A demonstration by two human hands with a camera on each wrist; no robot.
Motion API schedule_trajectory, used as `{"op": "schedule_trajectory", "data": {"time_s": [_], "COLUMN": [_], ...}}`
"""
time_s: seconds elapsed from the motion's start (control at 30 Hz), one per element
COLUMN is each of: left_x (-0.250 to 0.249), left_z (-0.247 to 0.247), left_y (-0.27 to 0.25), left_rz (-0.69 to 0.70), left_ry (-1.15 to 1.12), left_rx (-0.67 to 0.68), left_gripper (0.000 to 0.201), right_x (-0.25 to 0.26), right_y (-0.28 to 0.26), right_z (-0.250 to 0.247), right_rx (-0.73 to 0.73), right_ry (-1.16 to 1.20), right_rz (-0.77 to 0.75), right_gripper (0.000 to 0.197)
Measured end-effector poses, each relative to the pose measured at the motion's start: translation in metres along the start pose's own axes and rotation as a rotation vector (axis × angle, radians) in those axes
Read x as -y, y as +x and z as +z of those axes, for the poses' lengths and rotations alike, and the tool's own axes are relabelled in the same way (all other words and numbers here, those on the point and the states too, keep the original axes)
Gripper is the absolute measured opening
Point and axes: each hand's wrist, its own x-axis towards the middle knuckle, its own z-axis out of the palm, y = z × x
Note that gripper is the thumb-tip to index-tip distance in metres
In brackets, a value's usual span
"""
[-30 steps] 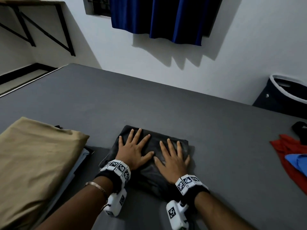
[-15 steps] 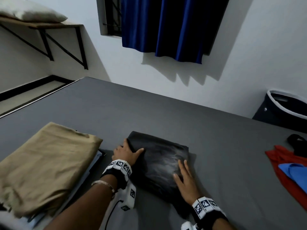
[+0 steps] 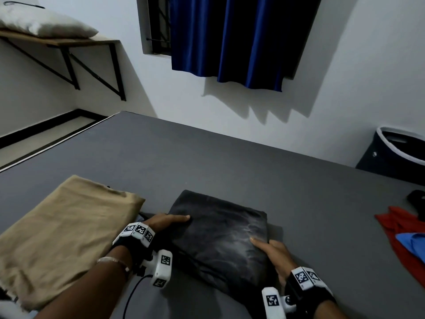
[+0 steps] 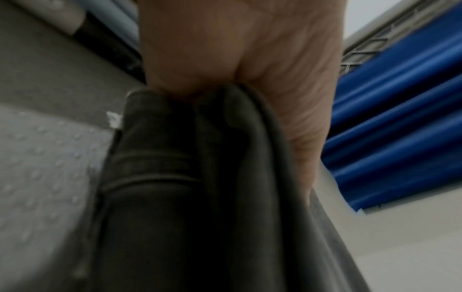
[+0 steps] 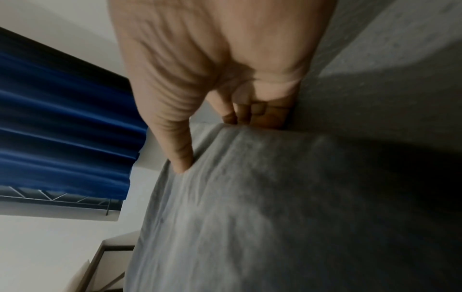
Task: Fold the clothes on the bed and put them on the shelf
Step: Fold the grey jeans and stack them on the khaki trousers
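Observation:
A folded dark grey garment (image 3: pixel 218 236) lies on the grey bed (image 3: pixel 230 162) in front of me. My left hand (image 3: pixel 170 221) grips its left edge, thumb on top and fingers tucked underneath. My right hand (image 3: pixel 269 249) grips the right edge the same way. In the left wrist view the left hand (image 4: pixel 237 49) closes over the garment's (image 4: pixel 187 177) stacked layers. In the right wrist view the right hand's (image 5: pixel 212 79) thumb presses the garment's (image 5: pixel 250 197) top while the fingers curl under its edge. A wooden wall shelf (image 3: pixel 76 42) hangs at the upper left.
A tan folded stack (image 3: pixel 62 233) lies just left of my left hand. A pillow (image 3: pixel 43 25) sits on the shelf. Red cloth (image 3: pixel 400 229), blue cloth (image 3: pixel 411 242) and a black item (image 3: pixel 416 201) lie at the bed's right. A dark laundry basket (image 3: pixel 395 155) stands beyond.
Both hands left the top of the garment, where they pressed flat, and slid out to its left and right edges, now gripping them. The head view has tilted up.

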Motion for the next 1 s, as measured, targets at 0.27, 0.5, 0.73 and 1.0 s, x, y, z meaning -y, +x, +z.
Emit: {"op": "schedule_trajectory", "data": {"time_s": [0.27,0.5,0.73,1.0], "left_x": [0.016,0.025,0.027,0.044], "left_z": [0.013,0.018,0.012,-0.024], "left_y": [-0.020,-0.056,-0.116,-0.188], "left_rz": [-0.007,0.088,0.238,0.372], "left_ry": [-0.055,-0.160,-0.398,-0.658], "left_rx": [-0.013,-0.087,-0.079,-0.198], "left_gripper": [0.054,0.052,0.036,0.029], "right_x": [-0.020,0.004,0.005,0.079], "right_y": [-0.020,-0.059,-0.090,-0.093], "right_z": [0.005,-0.006,-0.004,0.067], "right_rx": [-0.012,0.129,0.377,0.440], "right_ry": [0.210,0.181,0.178,-0.082], "right_rz": [0.026,0.051,-0.010,-0.160], "right_gripper": [0.037,0.072,0.074,0.063]}}
